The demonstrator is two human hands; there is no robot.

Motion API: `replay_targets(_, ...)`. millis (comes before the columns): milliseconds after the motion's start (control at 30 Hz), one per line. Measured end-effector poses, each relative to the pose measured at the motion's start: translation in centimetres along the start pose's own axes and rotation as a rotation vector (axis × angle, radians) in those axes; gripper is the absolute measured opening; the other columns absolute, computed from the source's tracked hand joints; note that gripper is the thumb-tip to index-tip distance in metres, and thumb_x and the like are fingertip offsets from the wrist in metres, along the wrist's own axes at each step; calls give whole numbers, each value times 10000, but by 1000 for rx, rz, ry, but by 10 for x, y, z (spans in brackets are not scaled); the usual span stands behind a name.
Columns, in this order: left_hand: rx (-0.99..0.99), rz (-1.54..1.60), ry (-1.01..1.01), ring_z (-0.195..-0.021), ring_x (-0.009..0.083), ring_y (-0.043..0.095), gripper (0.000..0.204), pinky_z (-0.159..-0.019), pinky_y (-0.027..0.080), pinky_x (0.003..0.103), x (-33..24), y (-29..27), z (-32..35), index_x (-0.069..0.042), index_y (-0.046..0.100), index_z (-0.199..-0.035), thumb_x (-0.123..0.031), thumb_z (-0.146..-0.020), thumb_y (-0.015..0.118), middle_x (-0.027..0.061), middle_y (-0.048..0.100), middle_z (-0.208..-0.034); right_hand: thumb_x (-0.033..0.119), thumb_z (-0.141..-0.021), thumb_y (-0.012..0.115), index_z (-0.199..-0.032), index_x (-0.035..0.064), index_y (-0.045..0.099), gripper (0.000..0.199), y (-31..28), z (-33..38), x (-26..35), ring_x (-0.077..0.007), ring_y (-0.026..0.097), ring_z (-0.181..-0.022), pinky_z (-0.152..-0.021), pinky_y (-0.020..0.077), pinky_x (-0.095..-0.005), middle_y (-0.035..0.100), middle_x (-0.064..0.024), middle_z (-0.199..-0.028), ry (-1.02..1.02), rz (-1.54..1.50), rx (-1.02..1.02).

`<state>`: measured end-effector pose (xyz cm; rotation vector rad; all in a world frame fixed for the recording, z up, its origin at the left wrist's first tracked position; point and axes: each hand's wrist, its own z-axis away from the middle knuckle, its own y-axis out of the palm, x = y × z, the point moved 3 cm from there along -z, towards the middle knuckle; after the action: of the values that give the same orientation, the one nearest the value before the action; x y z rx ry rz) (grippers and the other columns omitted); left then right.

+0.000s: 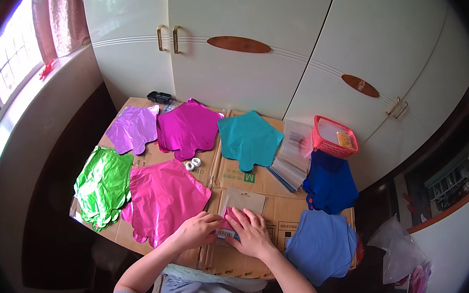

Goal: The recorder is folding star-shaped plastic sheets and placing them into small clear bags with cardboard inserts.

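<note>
On the cardboard in front of me lies a clear plastic bag (245, 199) with a hang hole at its top. A folded piece of pink foil (229, 215) and a card with a barcode (224, 233) show at it; whether the foil is inside or on top I cannot tell. My left hand (198, 231) has its fingers curled together at the bag's left edge. Spread flat across the pink foil, the fingers of my right hand (250, 234) press down on it. Beside my left hand lies a stack of flat pink star-shaped foil balloons (166, 199).
Around the cardboard-topped table (231, 182) lie green (103, 185), lilac (133, 128), magenta (188, 128), teal (250, 139), dark blue (331, 183) and light blue foil stacks (323, 243). Clear bags (296, 143), a red tub (334, 137) and white ribbon rolls (193, 164) stand farther back.
</note>
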<state>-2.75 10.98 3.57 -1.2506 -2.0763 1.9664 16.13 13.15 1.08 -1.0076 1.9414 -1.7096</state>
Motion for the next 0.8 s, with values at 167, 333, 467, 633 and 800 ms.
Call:
replay_targets(167,14,-20,-18,-1045,274,569,340,-922,464,366,-1,-1,2,-76,623,-1064,-128,-735,691,74,595,-1150,491,-868,542,-1384,204,437,600,-4,0,0,-308,341,-1301,-1051,284,-500,326,-64,-1484,-8,-18,-3)
replay_targets(333,-106,-129,-39,-958,259,579,287,-832,477,374,-17,0,6,-86,630,-1010,-164,-742,692,83,597,-1044,389,-904,527,-1375,238,455,500,-3,-3,-16,-302,401,-1268,-1019,331,-483,383,-34,-1460,-43,-61,67)
replay_targets(467,-38,-194,76,-873,245,568,226,-754,467,363,-44,35,12,-105,638,-960,-217,-767,675,77,587,-963,334,-890,562,-1384,261,445,513,-7,-8,-19,-275,427,-1248,-1006,347,-459,412,-4,-1443,-53,-105,84)
replay_targets(633,-144,-119,-34,-861,249,555,178,-757,458,365,-80,71,-3,-69,615,-882,-192,-763,663,86,557,-890,356,-850,612,-1394,266,431,580,-2,-6,-24,-253,437,-1233,-1004,341,-443,414,20,-1444,-38,-155,44)
replay_targets(800,-154,-56,-39,-809,250,558,126,-735,460,372,-81,77,-5,-65,599,-868,-146,-783,646,86,554,-843,363,-835,631,-1390,268,439,594,1,-5,-26,-247,440,-1228,-1002,336,-434,422,30,-1438,-49,-154,24)
